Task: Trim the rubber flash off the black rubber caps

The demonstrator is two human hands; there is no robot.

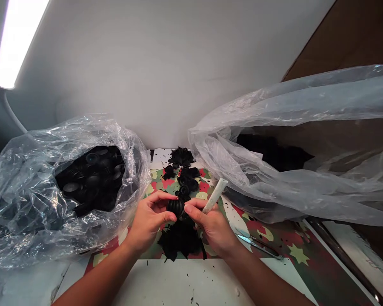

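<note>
My left hand point(150, 216) is closed around a small black ribbed rubber bellows point(175, 207), thumb below and fingers above. Between the thumb and fingers of my right hand point(212, 221) is a tool with a whitish, stick-like handle point(216, 195), slanting up to the right. Its working end is hidden at the bellows, where my right fingertips meet the part. Right below both hands lies a heap of black rubber scraps point(181, 240). Several round black rubber pieces point(187, 180) rest just beyond them.
To the left, a clear plastic bag point(22, 182) holds many black ribbed parts point(94, 176). A larger clear bag point(293, 100) with dark contents spreads on the right. Metal scissors point(258, 245) lie right of my forearm. More scraps point(181, 156) sit by the wall; a lamp point(19, 40) shines upper left.
</note>
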